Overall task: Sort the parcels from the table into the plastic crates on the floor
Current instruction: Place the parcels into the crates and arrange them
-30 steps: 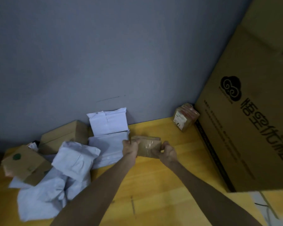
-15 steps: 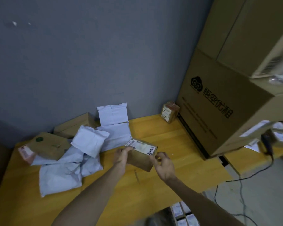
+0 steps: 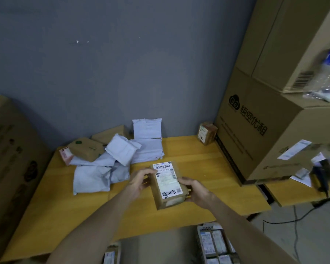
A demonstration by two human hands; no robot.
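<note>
Centrally, L hand & R hand grip opposite sides of brown parcel, label up, over yellow table. White mailer bags piled at left; crate w/ parcels below table's front edge.

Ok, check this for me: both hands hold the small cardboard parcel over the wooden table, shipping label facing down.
Wrong on one point: the head view shows the shipping label facing up, barcode and handwritten mark visible. Otherwise right: the left hand and right hand hold the small cardboard parcel over the wooden table.
</note>
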